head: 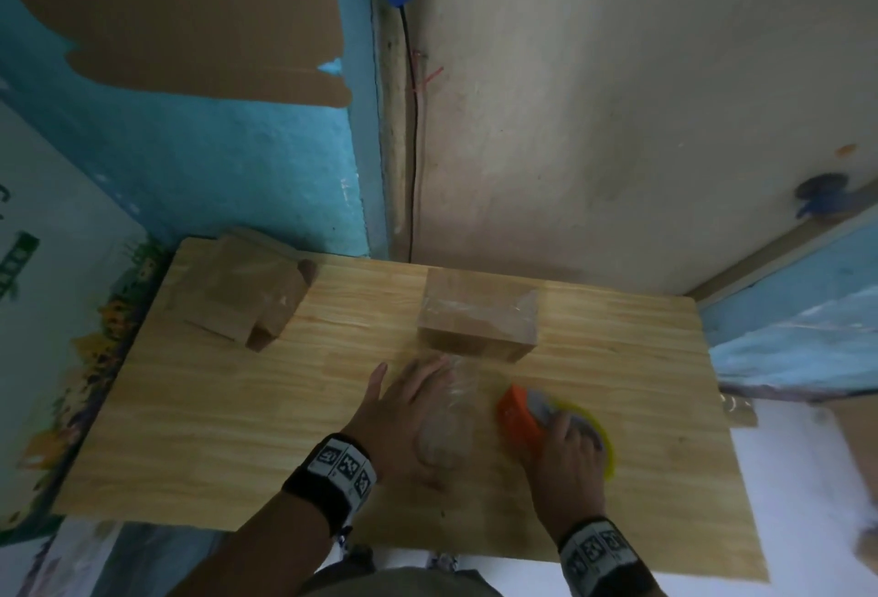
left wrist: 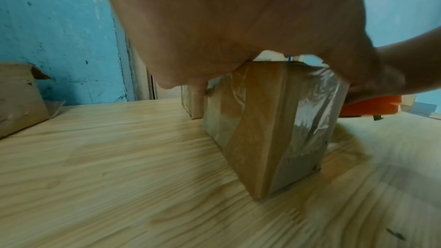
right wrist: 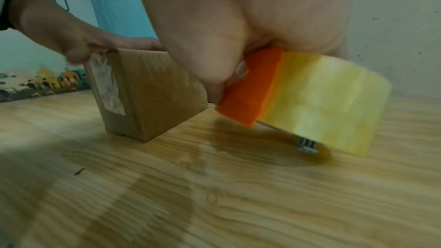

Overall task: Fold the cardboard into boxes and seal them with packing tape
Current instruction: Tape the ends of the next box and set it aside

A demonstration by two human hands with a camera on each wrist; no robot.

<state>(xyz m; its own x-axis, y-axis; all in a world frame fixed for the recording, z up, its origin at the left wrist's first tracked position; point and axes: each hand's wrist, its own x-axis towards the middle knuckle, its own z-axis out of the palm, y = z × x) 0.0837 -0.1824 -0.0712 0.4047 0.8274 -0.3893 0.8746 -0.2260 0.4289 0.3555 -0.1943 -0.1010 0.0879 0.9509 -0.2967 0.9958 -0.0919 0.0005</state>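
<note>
A small brown cardboard box [head: 446,449] [left wrist: 262,129] [right wrist: 148,91] stands on the wooden table [head: 237,430], with clear tape wrinkled over its top and sides. My left hand [head: 408,397] [right wrist: 71,40] rests on top of it with the fingers stretched forward and the thumb out to the left. Just right of the box, my right hand [head: 570,435] grips an orange tape dispenser [head: 518,416] [right wrist: 250,90]. It carries a yellowish roll of clear tape [head: 603,444] [right wrist: 322,101], held low over the table and apart from the box.
A taped-up box [head: 477,321] sits behind my hands near the wall. A pile of part-folded cardboard [head: 233,297] [left wrist: 19,101] lies at the table's back left corner. Walls close in behind and to the left, and the near table edge is below my wrists.
</note>
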